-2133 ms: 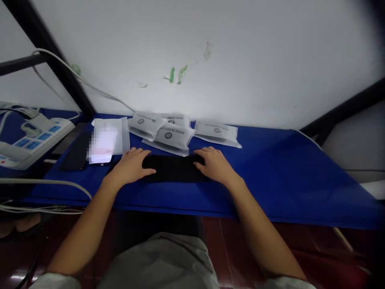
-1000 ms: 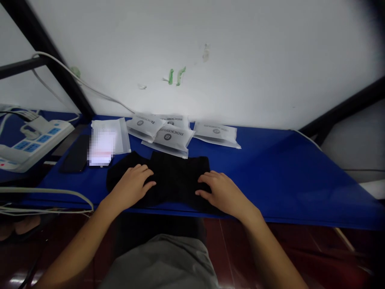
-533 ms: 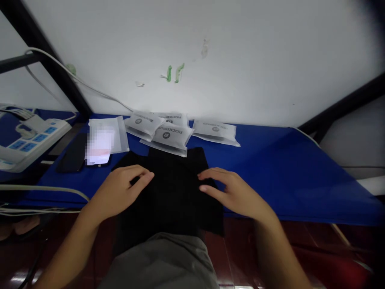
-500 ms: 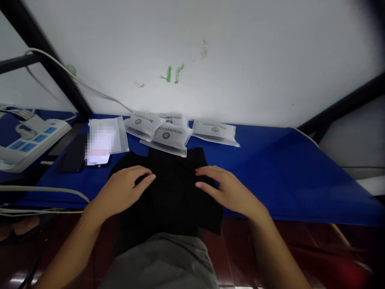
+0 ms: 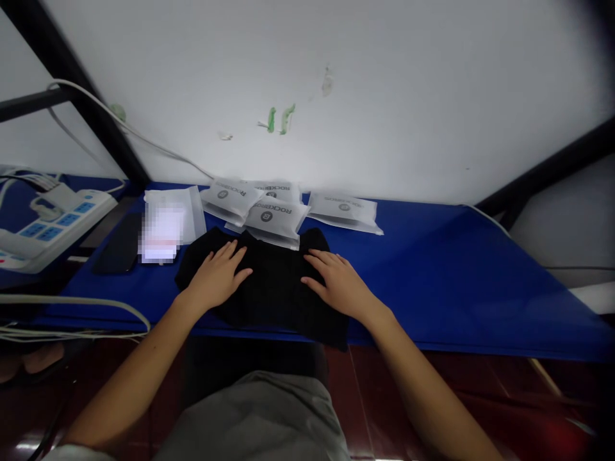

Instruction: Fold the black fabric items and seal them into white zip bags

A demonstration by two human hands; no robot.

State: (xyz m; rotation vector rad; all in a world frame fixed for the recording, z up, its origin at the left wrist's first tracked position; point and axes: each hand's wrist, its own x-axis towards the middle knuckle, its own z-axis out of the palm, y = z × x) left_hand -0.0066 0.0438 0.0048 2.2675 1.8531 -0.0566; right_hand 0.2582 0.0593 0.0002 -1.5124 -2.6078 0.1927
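A black cloth item (image 5: 271,282), perhaps a garment, lies spread across the front of the blue tabletop; its exact kind cannot be made out. My left hand (image 5: 218,275) rests on its left part, fingers spread and lying flat. On its right part lies my right hand (image 5: 336,282), also open with fingers apart. Just beyond the cloth's far edge is a frosted zip bag (image 5: 273,221) with printed lettering, its lower edge close to or touching the cloth. Another frosted bag (image 5: 230,200) overlaps it at the left.
A further printed bag (image 5: 343,210) lies at the back right against the wall. To the left are a lit phone (image 5: 161,234) on a pale bag, a dark phone (image 5: 118,246), and a white power strip (image 5: 57,224) with cables. Black frame bars slant at both sides.
Both hands have moved forward and flattened, fingers spreading on the black cloth. The cloth's near edge has shifted away from my body, up onto the tabletop.
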